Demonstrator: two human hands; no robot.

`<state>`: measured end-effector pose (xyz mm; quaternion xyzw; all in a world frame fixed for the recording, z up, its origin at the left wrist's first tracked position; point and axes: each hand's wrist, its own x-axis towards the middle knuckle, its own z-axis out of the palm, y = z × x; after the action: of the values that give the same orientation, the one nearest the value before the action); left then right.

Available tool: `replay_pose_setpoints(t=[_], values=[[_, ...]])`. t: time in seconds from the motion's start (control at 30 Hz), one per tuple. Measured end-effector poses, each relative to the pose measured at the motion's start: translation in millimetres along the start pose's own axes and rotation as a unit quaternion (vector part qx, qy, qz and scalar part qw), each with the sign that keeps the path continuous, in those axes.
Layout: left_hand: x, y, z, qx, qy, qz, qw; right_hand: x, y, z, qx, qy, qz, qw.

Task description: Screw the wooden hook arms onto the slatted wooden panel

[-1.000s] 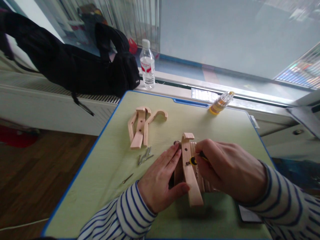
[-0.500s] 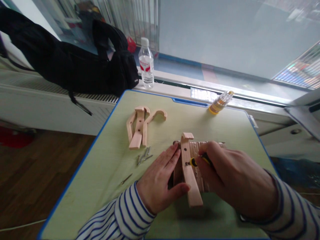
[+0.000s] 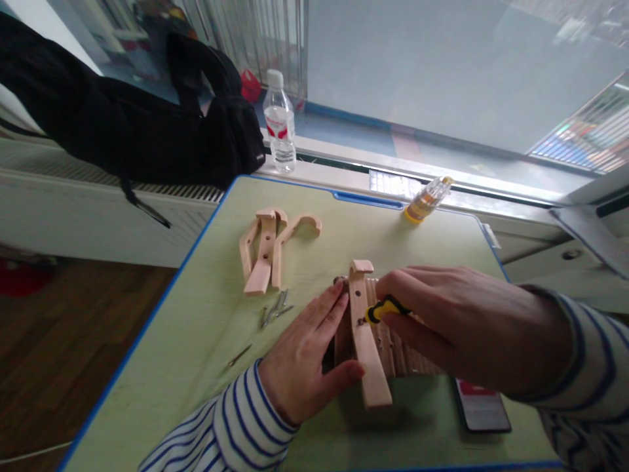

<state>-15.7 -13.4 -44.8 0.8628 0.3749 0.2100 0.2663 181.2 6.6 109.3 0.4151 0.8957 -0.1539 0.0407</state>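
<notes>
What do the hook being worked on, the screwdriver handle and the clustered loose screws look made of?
Hook: probably wood, smooth and perhaps unvarnished, from its pale tan, matte surface.
Screwdriver handle: likely plastic, possibly with rubbery parts, given its bright yellow and black colouring.
Screws: apparently metal, from their silvery shine; any plating is unclear.

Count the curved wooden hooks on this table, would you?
4. Three lie grouped on the table: left hook, middle hook and right hook. The fourth hook is between the left hand and right hand. Others may be hidden behind them.
</notes>
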Motion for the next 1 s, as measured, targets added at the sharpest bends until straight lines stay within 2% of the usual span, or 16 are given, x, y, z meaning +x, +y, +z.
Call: replay_pose_setpoints(t=[0.3,0.6,0.9,1.0], values=[[-1.2,-0.7,0.6,-0.010,0.000,0.001,1.000,1.3,2.6,12.9,0.012,0.029,-0.021,0.999],[0.2,1.1,-1.7,-0.005,-0.001,0.002,1.000,-2.9,-4.5,23.1,-0.001,0.085,0.024,0.996],[-0.5,1.1,-2.1,-0.003,0.007,0.007,1.000,-3.2,-21.1,37.7,-0.020,0.141,0.127,0.982],[-0.3,1.3,-2.7,-0.010,0.004,0.004,1.000,-3.8,-18.8,35.9,0.000,0.142,0.127,0.982]])
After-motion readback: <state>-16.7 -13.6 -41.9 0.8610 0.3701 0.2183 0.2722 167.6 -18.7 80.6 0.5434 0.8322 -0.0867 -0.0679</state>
